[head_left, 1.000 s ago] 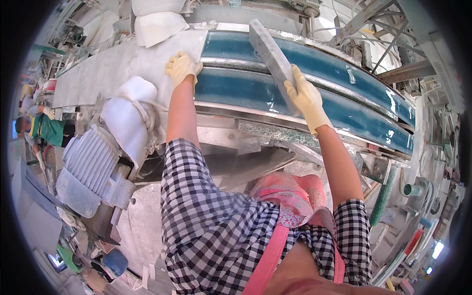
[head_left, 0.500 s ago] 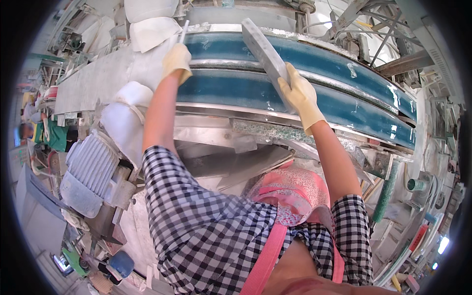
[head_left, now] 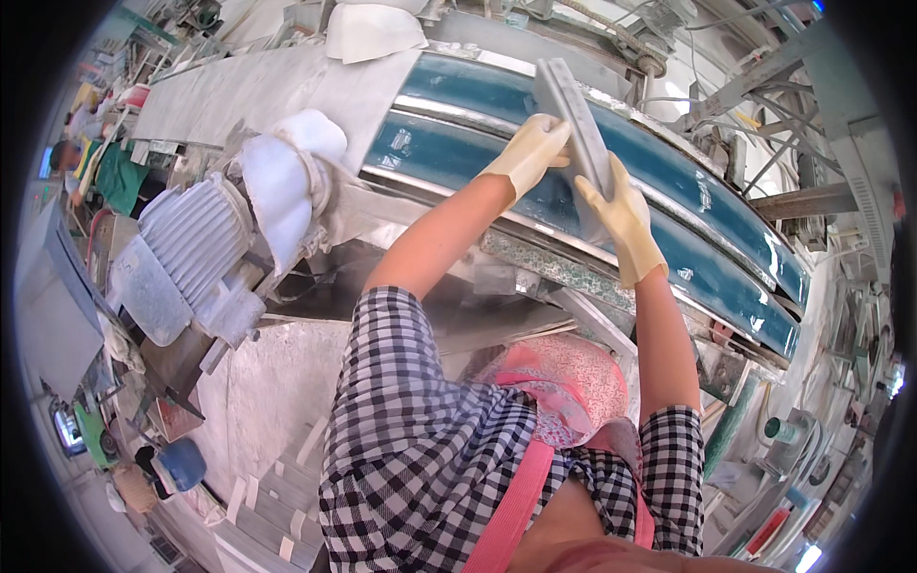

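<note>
A long, narrow grey bar [head_left: 585, 124] stands tilted over the blue conveyor belts, its far end pointing away from me. My right hand [head_left: 626, 215], in a cream rubber glove, grips its near end, thumb on one side and fingers on the other. My left hand [head_left: 535, 153], gloved alike, is closed against the bar's left side, with a thin grey strip [head_left: 546, 91] rising above its fingers. The fingertips are partly hidden, and where strip and bar meet is hard to make out. Beneath the hands run two wet blue belts [head_left: 707, 196], parted by a pale rail.
Left of the belts lies a pale flat surface [head_left: 258, 100], with a white curved cover [head_left: 374, 33] at its far side. A dusty ribbed motor [head_left: 196, 248] and a white wrapped part [head_left: 282, 181] stand close on my left. Metal framing [head_left: 802, 201] rises at the right.
My left hand has moved right, from the belts' left end to the bar, with the thin strip. My right hand still holds the bar, now more upright. The view has shifted.
</note>
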{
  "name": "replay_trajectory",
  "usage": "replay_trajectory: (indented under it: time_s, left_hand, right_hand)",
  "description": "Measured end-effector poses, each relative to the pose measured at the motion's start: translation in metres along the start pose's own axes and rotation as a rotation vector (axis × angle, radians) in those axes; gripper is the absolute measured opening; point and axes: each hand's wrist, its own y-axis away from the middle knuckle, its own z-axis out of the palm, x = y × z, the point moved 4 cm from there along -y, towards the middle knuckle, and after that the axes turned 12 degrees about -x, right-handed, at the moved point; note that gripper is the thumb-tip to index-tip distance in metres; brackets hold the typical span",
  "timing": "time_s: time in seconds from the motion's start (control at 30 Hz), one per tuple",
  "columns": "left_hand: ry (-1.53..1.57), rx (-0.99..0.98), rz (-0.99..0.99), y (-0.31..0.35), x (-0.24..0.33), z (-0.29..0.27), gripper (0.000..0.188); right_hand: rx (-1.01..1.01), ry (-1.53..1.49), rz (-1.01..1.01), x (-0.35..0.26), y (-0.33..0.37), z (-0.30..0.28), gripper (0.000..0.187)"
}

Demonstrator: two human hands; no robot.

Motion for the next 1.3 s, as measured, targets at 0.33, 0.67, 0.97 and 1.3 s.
replay_trajectory:
  time_s: [0.33, 0.67, 0.97, 1.3]
  left_hand:
    - [-1.456, 0.802, -0.112, 0.027, 0.048, -0.201, 0.020]
    - [-1.555, 0.995, -0.592, 0.038, 0.048, -0.255, 0.049]
    - [-1.445, 0.902, -0.783, 0.013, 0.050, -0.279, 0.060]
    - [-1.383, 0.718, -0.971, -0.012, 0.048, -0.253, 0.075]
  right_hand:
    - [0.065, -0.011, -0.026, 0.005, 0.005, 0.001, 0.068]
    - [0.105, 0.000, -0.053, 0.005, 0.010, -0.004, 0.067]
    - [0.082, -0.002, -0.026, 0.010, 0.014, -0.013, 0.068]
    - [0.097, -0.015, -0.012, 0.015, 0.019, -0.021, 0.068]
